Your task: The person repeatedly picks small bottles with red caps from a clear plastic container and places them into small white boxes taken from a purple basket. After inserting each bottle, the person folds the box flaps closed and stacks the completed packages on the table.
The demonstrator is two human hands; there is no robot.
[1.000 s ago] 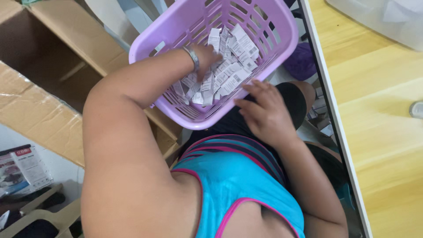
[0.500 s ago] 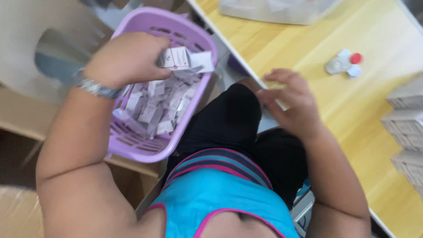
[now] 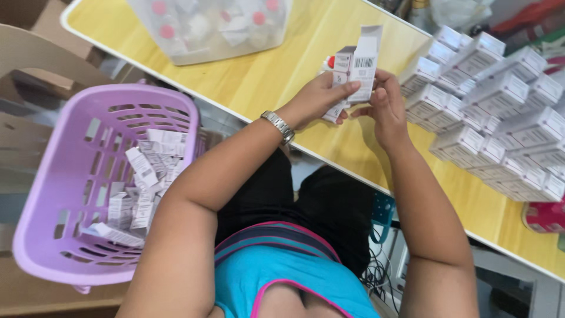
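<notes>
My left hand point(image 3: 318, 97) grips a small bunch of flat white cartons point(image 3: 353, 68) above the yellow wooden table point(image 3: 276, 70). My right hand point(image 3: 385, 106) meets them from the right, fingers on the tallest carton's lower edge. A metal watch sits on my left wrist. To my left, a purple plastic basket point(image 3: 53, 235) holds several more flat white cartons point(image 3: 144, 176).
Several assembled white boxes point(image 3: 500, 112) are stacked on the table at the right. A clear plastic tub point(image 3: 212, 26) with small pink-capped items stands at the table's far edge. Cardboard boxes point(image 3: 35, 53) lie behind the basket. A red round item point(image 3: 544, 218) sits at the right edge.
My left hand lifted a bunch of flat cartons out of the basket and carried them right over the table. My right hand rose to meet them. The view swung right.
</notes>
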